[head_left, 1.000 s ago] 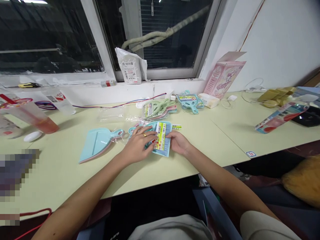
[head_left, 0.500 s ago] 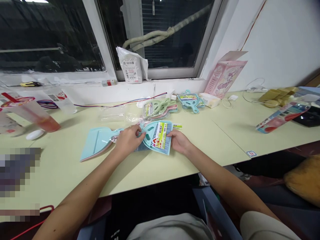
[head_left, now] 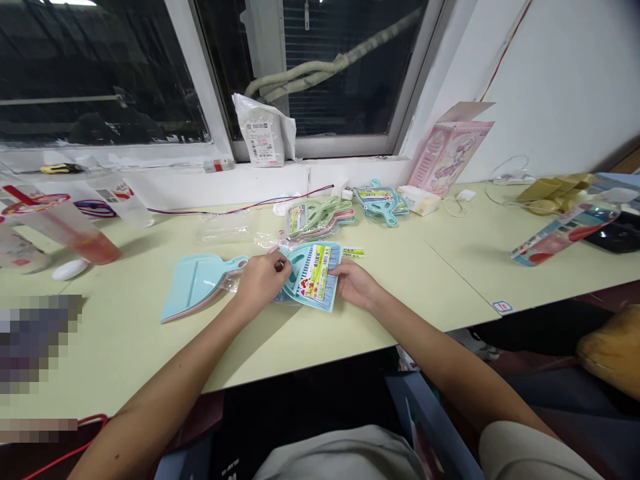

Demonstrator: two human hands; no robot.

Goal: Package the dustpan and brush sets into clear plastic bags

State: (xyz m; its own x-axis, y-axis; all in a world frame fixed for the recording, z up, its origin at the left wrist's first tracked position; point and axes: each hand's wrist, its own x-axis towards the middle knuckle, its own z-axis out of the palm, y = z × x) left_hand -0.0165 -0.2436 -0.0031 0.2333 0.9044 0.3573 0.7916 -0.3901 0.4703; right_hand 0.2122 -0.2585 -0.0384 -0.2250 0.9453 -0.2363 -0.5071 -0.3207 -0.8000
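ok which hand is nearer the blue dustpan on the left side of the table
Left. The left hand is just beside the handle of the blue dustpan; the right hand is farther off, at the labelled brush.

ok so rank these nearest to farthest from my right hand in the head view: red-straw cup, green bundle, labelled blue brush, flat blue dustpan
From the right hand:
1. labelled blue brush, at its fingers
2. green bundle, behind, slightly left
3. flat blue dustpan, left, beyond the other hand
4. red-straw cup, far left
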